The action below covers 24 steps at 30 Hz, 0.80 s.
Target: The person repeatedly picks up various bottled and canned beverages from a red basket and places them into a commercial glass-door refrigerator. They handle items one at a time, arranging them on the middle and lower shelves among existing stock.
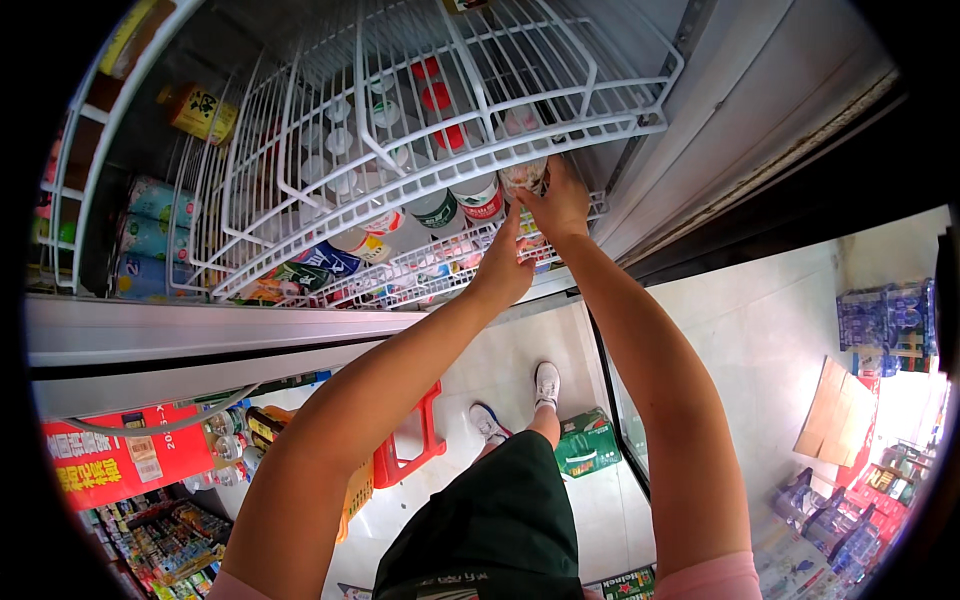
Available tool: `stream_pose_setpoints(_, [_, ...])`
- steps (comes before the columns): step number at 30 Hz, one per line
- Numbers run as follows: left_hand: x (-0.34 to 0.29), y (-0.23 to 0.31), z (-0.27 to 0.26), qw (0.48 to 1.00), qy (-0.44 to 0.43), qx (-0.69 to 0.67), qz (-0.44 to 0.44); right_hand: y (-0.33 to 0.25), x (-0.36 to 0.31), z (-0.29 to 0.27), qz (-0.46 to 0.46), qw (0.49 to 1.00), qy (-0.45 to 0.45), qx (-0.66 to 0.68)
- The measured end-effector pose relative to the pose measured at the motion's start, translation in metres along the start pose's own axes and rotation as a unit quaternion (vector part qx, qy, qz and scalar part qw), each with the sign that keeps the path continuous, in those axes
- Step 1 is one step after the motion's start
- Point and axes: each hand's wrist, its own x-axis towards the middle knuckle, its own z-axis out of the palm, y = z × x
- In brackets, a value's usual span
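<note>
The pale bottle (522, 178) stands beneath the front edge of the white wire shelf (620, 127), near that edge's right end, with the red-capped bottle (478, 197) just to its left. Its long axis looks roughly upright, the upper part reaching up behind the wires. The right hand (562, 205) is nearer — curled around the bottle's right side, thumb across the lower front, apparently gripping it. The left hand (503, 268) sits lower and left, fingers extended toward the bottle's base, thumb apart — loosely open; whether its fingertips touch, I cannot tell.
</note>
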Motion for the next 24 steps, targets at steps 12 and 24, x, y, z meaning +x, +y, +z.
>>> stream_pose_setpoints(12, [0.025,-0.019,-0.003,0.999,0.023,-0.037,-0.030,-0.008,0.036,0.031,0.029,0.999,0.005,-0.026])
stream_pose_setpoints(24, [-0.042,0.067,-0.050,0.995,-0.021,-0.097,-0.012,-0.099,-0.102,-0.053,0.075,0.897,0.057,0.432])
